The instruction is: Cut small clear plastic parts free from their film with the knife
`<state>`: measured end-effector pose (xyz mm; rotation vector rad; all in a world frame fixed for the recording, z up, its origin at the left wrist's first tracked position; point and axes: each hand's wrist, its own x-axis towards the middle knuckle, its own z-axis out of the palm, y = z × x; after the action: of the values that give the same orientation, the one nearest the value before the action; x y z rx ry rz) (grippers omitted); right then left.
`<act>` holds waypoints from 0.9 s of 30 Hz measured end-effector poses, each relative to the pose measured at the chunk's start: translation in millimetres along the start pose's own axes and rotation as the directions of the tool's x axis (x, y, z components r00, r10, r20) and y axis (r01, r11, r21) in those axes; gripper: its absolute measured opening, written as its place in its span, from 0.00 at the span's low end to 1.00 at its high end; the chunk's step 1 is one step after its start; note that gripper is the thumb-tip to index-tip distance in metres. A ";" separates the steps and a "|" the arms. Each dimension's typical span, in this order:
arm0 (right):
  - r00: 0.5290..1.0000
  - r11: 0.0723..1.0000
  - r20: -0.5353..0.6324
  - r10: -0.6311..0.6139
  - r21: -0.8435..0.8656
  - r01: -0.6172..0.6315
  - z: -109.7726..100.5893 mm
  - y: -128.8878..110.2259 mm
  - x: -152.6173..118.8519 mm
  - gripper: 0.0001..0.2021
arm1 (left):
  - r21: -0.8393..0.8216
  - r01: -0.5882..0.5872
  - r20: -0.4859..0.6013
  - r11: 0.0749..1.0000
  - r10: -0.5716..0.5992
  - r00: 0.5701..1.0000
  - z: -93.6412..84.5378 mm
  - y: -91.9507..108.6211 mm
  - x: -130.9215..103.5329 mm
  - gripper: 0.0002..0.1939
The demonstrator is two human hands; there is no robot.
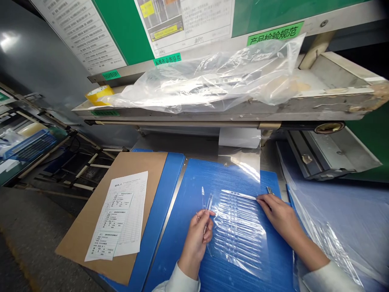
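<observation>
A factory inspection or packing station is indicated. Printed instruction sheets (185,24) and green labels (275,34) are mounted on a green board above a worn shelf (334,95) piled with plastic bags (212,79). The bench is covered with blue corrugated sheets (194,182); a form (121,215) is laid on cardboard (91,219), and metal racking (39,142) is seen at left.

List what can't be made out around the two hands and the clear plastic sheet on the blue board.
Head view only:
- Left hand: what its fingertips pinch at the clear plastic sheet edge; too small, transparent.
- Right hand: whether it grips or merely touches the thin strip; fingers cover the end.
- Paper form: print too small.
- Bag on the shelf: contents blurred by glare and folds.
</observation>
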<state>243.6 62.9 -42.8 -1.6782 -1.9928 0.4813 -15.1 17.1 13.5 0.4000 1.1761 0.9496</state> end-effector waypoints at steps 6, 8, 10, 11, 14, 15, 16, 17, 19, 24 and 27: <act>1.000 1.000 0.008 -0.008 0.006 0.008 4.9 1.5 -0.1 0.18 | 0.039 0.025 0.020 0.999 -0.026 0.999 0.8 -1.7 0.8 0.21; 1.000 1.000 0.005 -0.005 0.017 0.005 5.3 1.4 0.9 0.18 | 0.059 0.035 0.036 0.998 -0.038 0.999 2.1 -1.7 -0.2 0.22; 1.000 0.999 0.005 0.002 0.035 -0.002 3.8 -0.2 2.5 0.19 | 0.083 0.049 0.059 0.995 -0.054 0.997 4.2 -1.0 -1.5 0.22; 1.000 0.999 0.004 0.007 0.046 -0.007 2.1 -2.1 3.2 0.19 | 0.097 0.057 0.071 0.994 -0.064 0.995 5.6 -0.5 -2.3 0.22; 0.999 0.995 -0.006 0.043 0.095 -0.042 -5.7 -14.9 4.0 0.19 | 0.142 0.070 0.103 0.987 -0.085 0.991 10.6 0.7 -4.5 0.22; 0.998 0.991 -0.001 0.060 0.122 -0.059 -8.7 -21.8 3.4 0.18 | 0.157 0.069 0.113 0.985 -0.087 0.990 12.6 0.9 -5.3 0.21; 0.997 0.985 0.013 0.078 0.156 -0.079 -11.5 -29.8 2.4 0.18 | 0.173 0.065 0.123 0.983 -0.087 0.989 14.6 0.9 -6.0 0.21; 0.995 0.975 0.042 0.095 0.198 -0.101 -14.0 -38.5 1.1 0.17 | 0.190 0.058 0.133 0.980 -0.085 0.987 16.6 0.9 -6.8 0.21; 0.984 0.942 0.136 0.118 0.298 -0.154 -17.1 -56.1 -1.7 0.16 | 0.223 0.043 0.157 0.974 -0.079 0.984 20.5 0.6 -8.3 0.20; 0.935 0.806 0.336 0.112 0.520 -0.283 -14.7 -82.4 -2.9 0.17 | 0.285 0.004 0.202 0.959 -0.064 0.977 25.5 -1.5 -11.0 0.23; 0.907 0.712 0.400 0.131 0.599 -0.367 -12.0 -85.6 -0.7 0.19 | 0.305 -0.016 0.206 0.952 -0.050 0.977 25.1 -4.6 -10.7 0.23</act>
<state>181.2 46.1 14.5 -1.4465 -1.4865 1.4757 8.7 11.0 26.0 0.7212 1.1290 0.6903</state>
